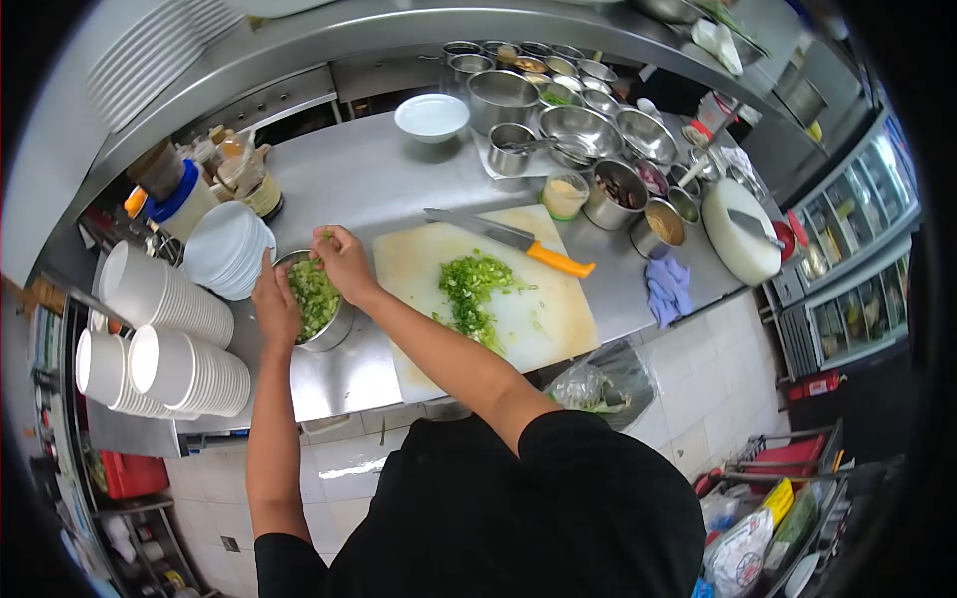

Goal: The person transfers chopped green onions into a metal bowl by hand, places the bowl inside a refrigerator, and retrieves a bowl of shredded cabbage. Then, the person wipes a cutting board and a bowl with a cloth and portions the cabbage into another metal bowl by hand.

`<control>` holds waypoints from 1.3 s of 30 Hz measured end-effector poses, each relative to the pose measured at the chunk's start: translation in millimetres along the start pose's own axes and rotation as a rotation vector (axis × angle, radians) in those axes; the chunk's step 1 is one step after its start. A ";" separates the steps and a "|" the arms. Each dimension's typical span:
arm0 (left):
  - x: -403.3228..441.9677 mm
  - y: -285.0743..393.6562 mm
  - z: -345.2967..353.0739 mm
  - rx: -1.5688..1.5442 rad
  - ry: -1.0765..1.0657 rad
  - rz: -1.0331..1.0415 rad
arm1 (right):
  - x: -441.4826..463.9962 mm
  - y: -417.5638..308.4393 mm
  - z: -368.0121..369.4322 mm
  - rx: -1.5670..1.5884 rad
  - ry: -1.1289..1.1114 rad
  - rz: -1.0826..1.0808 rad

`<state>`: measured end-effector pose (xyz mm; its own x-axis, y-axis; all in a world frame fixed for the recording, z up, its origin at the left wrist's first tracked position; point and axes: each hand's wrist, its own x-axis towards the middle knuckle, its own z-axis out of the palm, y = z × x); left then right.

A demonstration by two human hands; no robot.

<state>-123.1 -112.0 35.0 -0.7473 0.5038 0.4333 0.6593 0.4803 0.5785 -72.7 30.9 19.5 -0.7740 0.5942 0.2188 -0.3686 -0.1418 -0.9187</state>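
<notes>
A round metal pot (339,334) holds chopped green vegetable (315,299), pale and dark green. My left hand (276,302) is at the pot's left side, fingers stretched upward along the rim. Over the right side of the pot, my right hand (344,267) has its fingertips pressed together; a tiny green bit seems to show there, too small to name. Right of the pot lies a cutting board (409,269) bearing a pile of chopped greens (475,289). A knife with an orange handle (561,260) rests across the board's far part.
Stacked white plates (227,244) and stacks of white bowls (189,369) stand close on the left. A white bowl (432,117) sits farther back. Metal pots (502,95) and bowls crowd the back right. A purple cloth (669,289) lies at the counter's edge.
</notes>
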 end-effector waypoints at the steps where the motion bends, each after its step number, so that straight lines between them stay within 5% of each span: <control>1: 0.6 -2.7 -0.2 0.064 0.017 -0.001 | -0.8 -4.5 -4.6 0.224 0.056 0.146; 3: 0.0 -8.0 2.3 0.066 0.053 0.070 | -11.1 -25.2 -30.0 0.070 0.106 0.159; 6: -4.5 -20.1 1.2 0.119 -0.061 -0.104 | -38.1 -22.0 -74.1 -0.381 0.184 -0.001; 7: -6.6 -57.3 13.6 0.039 0.034 0.063 | -43.9 5.5 -97.3 -0.673 0.060 -0.175; 8: -9.4 -36.2 2.4 0.087 -0.070 -0.010 | -49.3 21.2 -118.3 -0.982 -0.080 -0.199; 9: -9.7 -61.7 6.6 0.191 0.007 0.286 | -62.0 25.8 -135.8 -1.014 -0.068 -0.239; 10: -7.2 -67.2 14.5 0.049 0.032 0.276 | -65.4 26.1 -147.9 -1.121 -0.043 -0.152; 11: -5.5 -72.8 21.6 -0.093 0.058 0.272 | -73.4 15.4 -155.9 -1.085 -0.015 -0.197; 15: 6.0 -28.8 1.5 0.135 -0.065 0.105 | -80.4 -23.8 -177.7 -0.928 0.029 -0.213; 19: 8.1 -44.1 20.9 -0.172 0.179 0.113 | -78.2 -42.2 -193.4 -0.968 0.105 -0.064; 21: 18.3 -68.2 9.5 -0.101 -0.075 -0.118 | -83.6 -33.1 -188.6 -1.020 0.162 -0.054; 23: 19.7 -89.5 14.4 -0.063 -0.064 -0.002 | -92.0 -69.7 -193.1 -1.009 0.178 -0.162; 24: 16.4 -81.1 9.9 -0.058 -0.025 0.112 | -96.5 -82.7 -193.9 -0.994 0.096 -0.050; 28: 11.3 -99.2 12.7 -0.079 0.030 0.353 | -93.1 -54.1 -205.6 -1.200 0.001 -0.176; 29: 5.1 -78.1 6.9 0.014 0.038 0.329 | -88.9 -49.7 -208.5 -1.163 -0.061 -0.124; 31: -2.2 -47.9 -9.1 0.080 -0.072 -0.043 | -85.1 -29.5 -216.6 -0.975 -0.080 -0.260; 32: 1.0 -64.5 0.2 0.226 0.133 0.349 | -93.9 -54.1 -219.4 -0.825 -0.096 -0.222; 33: 0.2 -72.8 -0.7 0.158 0.041 0.140 | -98.2 -58.1 -220.3 -0.787 -0.065 -0.190; 35: 4.9 -54.8 4.3 -0.131 0.148 0.181 | -106.8 -55.5 -234.1 -0.664 0.081 -0.296; 37: 3.2 -28.1 -5.8 -0.057 0.121 -0.083 | -118.5 -56.6 -248.0 -0.612 0.154 -0.117; 39: 4.2 -18.0 -10.5 0.080 0.098 -0.111 | -126.5 -57.6 -267.2 -0.630 0.246 -0.091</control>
<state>-139.0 -126.1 33.7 -0.8181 0.3733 0.4375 0.5734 0.5869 0.5716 184.0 175.4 -43.0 -0.5872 0.7551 0.2914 0.0012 0.3609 -0.9326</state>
